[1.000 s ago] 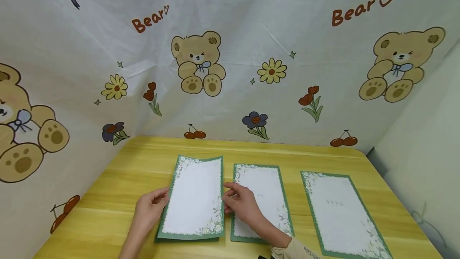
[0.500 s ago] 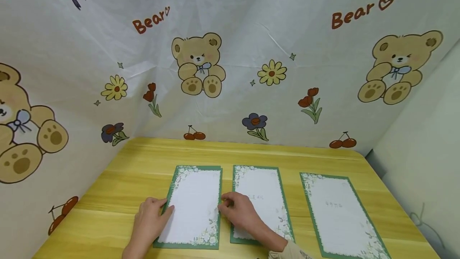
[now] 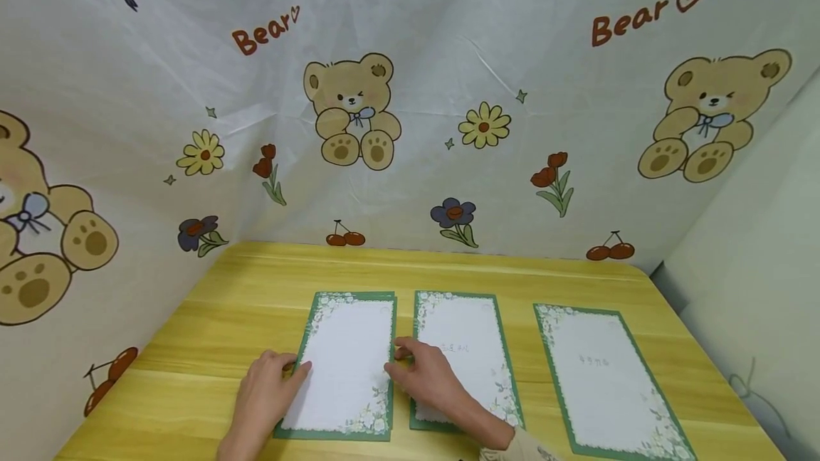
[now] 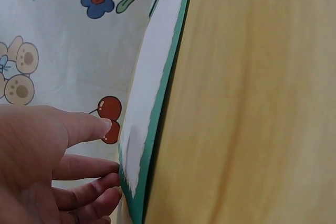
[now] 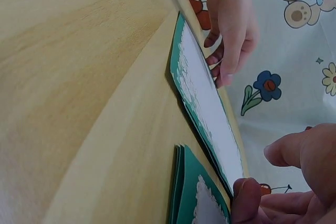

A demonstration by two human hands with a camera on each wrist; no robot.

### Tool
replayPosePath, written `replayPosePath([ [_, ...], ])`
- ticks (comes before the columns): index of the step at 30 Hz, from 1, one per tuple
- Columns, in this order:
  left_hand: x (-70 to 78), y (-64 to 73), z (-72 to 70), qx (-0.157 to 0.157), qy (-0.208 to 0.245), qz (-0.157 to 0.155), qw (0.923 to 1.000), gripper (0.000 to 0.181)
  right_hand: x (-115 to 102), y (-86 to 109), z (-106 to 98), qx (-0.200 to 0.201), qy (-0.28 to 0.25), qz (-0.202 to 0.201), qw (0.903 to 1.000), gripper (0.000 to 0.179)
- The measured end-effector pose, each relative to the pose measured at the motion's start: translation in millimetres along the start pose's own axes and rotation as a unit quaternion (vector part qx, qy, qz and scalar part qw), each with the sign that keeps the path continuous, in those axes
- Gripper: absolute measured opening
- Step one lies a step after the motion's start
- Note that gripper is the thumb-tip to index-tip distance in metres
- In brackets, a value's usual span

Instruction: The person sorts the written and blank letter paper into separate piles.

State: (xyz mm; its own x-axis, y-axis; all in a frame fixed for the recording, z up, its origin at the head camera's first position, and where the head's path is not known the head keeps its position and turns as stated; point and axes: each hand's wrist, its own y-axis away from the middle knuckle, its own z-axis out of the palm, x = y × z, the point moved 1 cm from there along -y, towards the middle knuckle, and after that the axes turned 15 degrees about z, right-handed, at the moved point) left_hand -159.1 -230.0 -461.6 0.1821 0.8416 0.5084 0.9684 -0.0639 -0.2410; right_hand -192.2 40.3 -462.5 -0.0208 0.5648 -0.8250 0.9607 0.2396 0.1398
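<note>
A small stack of green-bordered sheets of paper (image 3: 342,368) with white flowers in the corners lies on the table, the top sheet slightly offset from the one below. At its left edge is my left hand (image 3: 264,393), fingertips touching the edge and thumb apart above the paper, as the left wrist view shows (image 4: 58,166). My right hand (image 3: 432,375) is at the opposite edge, fingertips against it and thumb raised. It covers part of a middle sheet (image 3: 461,326) with faint handwriting, which in the right wrist view is a layered stack of sheets (image 5: 197,182).
Farther right lies another bordered sheet (image 3: 608,375) with handwriting. The yellow wood-grain table (image 3: 192,347) ends at a bear-patterned cloth (image 3: 410,191) hanging behind and to the left. A pale wall (image 3: 762,304) stands on the right, with a thin cord near it.
The left top sheet, lifted and curved a second ago, has come down flat onto the stack. My left thumb has moved over the paper; my right hand has shifted slightly along its edge.
</note>
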Motion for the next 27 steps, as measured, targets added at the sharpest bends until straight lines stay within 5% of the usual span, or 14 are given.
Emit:
replayPosePath([
  [8,1.2,-0.8,-0.6,-0.006,0.003,-0.006,1.0,0.035,-0.1,0.9,-2.3,-0.009,-0.003,-0.005,0.9999,0.048],
  [14,10.2,-5.4,1.8,0.001,0.009,0.012,0.9999,0.037,9.5,8.1,-27.3,-0.002,0.015,-0.017,0.9997,0.049],
  [19,37.5,-11.7,18.3,0.017,0.007,0.076,0.9969,0.037,22.7,18.1,-62.6,0.086,0.09,-0.012,0.9922,0.038],
  [23,63.2,-13.2,41.0,0.006,0.01,0.143,0.9897,0.031,38.6,26.7,-88.4,0.168,0.163,-0.007,0.9723,0.027],
  [27,84.4,-17.6,60.3,-0.03,0.018,0.211,0.9769,0.033,56.9,35.1,-108.3,0.204,0.229,0.01,0.9517,0.031],
])
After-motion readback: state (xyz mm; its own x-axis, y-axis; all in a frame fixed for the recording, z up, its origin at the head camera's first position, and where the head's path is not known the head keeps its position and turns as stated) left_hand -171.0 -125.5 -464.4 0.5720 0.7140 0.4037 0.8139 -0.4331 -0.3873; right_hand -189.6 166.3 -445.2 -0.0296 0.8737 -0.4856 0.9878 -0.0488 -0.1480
